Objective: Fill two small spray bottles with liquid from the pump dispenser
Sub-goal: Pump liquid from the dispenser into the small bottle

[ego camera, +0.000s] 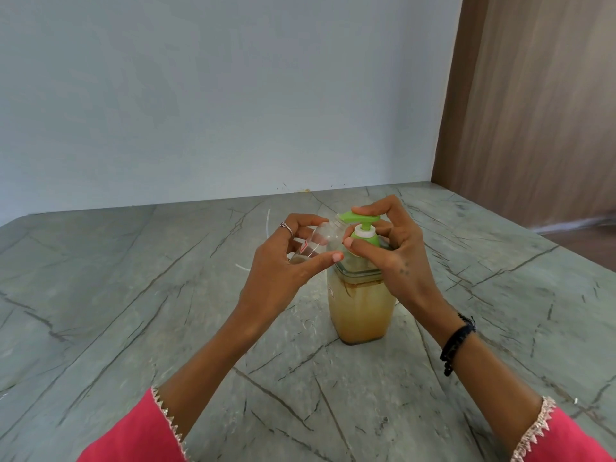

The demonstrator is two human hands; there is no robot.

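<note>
Left hand (283, 261) grips tilted spray bottle (320, 236), its mouth at the green spout; right hand (393, 241) fingers curl over pump dispenser (361, 295) head

Clear glossy plastic spray bottle (320, 240), green plastic pump head (361, 217), matt veined stone table (133, 295)

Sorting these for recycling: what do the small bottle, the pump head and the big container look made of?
Small bottle: clear glossy plastic, probably; fingers show through it. Pump head: opaque green plastic, smooth. Big container: transparent, thick-rimmed, glass or rigid plastic.
</note>
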